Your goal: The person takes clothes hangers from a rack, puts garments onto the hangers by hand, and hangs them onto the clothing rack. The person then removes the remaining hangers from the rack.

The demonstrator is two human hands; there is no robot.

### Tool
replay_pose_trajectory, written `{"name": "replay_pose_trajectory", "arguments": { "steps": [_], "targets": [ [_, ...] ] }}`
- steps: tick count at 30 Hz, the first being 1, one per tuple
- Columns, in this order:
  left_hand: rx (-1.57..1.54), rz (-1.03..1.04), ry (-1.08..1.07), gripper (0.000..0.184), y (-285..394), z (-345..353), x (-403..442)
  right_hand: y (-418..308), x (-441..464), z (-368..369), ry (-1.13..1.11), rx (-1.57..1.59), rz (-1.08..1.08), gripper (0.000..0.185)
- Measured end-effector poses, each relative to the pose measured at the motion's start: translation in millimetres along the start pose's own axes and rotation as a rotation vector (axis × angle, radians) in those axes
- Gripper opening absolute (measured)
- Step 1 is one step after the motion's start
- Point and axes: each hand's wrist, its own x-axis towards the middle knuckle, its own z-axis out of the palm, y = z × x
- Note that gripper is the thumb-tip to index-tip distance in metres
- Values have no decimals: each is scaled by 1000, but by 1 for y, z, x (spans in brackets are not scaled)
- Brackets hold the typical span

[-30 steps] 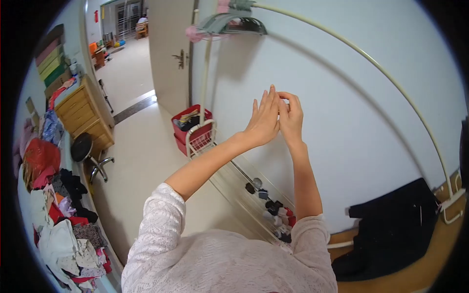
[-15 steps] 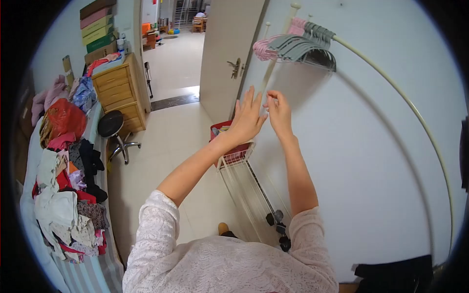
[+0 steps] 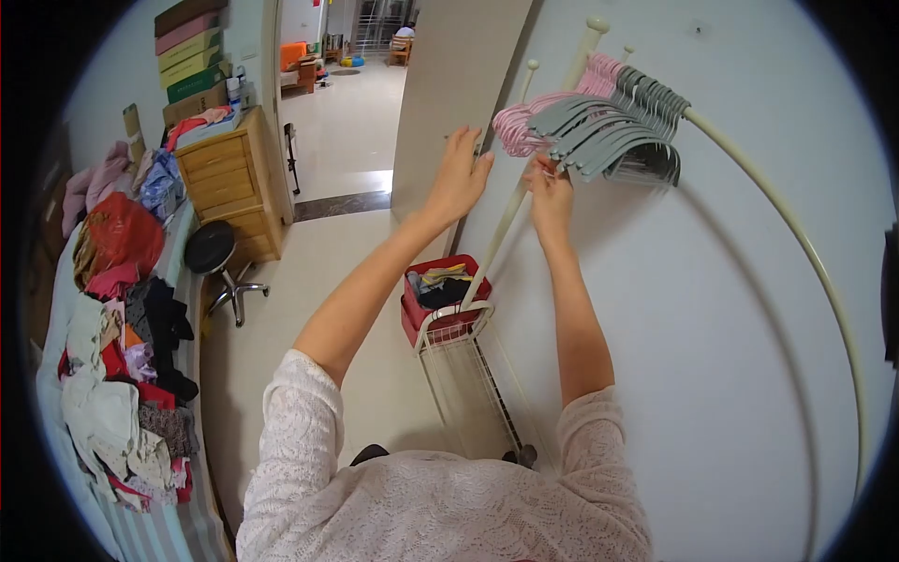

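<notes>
Two groups on one rail: pink hangers and grey hangers

Packed close together at the upper end of the rail, pink beside the cream post, grey farther along the curve. Just below, at the lower ends of the grey ones, the right hand, thumb and fingertips drawn together. Impossible to tell from this view whether pinching a hanger or merely touching. Near the pink hangers but apart from them, the left hand, raised, fingers loosely spread, thumb held away. On both arms, pale lacy sleeves ending around the elbows.

Behind the hangers, a plain pale wall; beyond the left hand, a door swung back from a doorway. At the foot of the post, a white wire shelf, with a red basket of cloth just beside it. Farther out, a black round stool near a wooden chest of drawers. Along the far left, a striped bed bearing heaped clothes and a red plastic bag.
</notes>
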Motion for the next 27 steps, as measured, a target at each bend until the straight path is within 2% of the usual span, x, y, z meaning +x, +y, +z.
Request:
{"name": "replay_pose_trajectory", "arguments": {
  "steps": [2, 4, 6, 8, 10, 11, 13, 15, 18, 21, 24, 26, 27],
  "targets": [
    [-28, -5, 6, 45, -11, 6, 17, 6, 8, 0, 35, -34, 32, 24],
    [-219, -167, 32, 39, -26, 16, 35, 15, 16, -2, 83, -72, 64, 24],
    [-315, -223, 43, 35, -56, 37, 58, 25, 21, -5, 117, -210, 29, 22],
    [-412, -285, 54, 33, -72, 48, 75, 30, 25, -5, 145, -189, -6, 21],
    [-661, -485, -260, 29, -74, 45, 91, 23, 26, -1, 165, -170, -45, 20],
    [-730, -580, -367, 24, -73, 44, 98, 15, 24, 2, 173, -141, 32, 23],
    [-766, -576, -438, 24, -78, 47, 108, 1, 21, 7, 196, -118, 113, 28],
    [-798, -569, -514, 25, -79, 52, 113, -3, 20, 7, 174, -249, 191, 20],
    [-899, -572, -556, 26, -78, 59, 116, 2, 16, 9, 201, -237, 106, 20],
    [-880, -562, -634, 24, -75, 61, 120, -6, 15, 13, 213, -172, 115, 21],
    [-874, -601, -543, 26, -71, 61, 125, -5, 13, 16, 250, -164, 96, 23],
    [-778, -436, -493, 28, -79, 66, 131, -4, 11, 18, 265, -171, 80, 23],
    [-783, -435, -498, 28, -76, 66, 132, -3, 10, 18, 271, -169, 66, 24]
  ]
}}
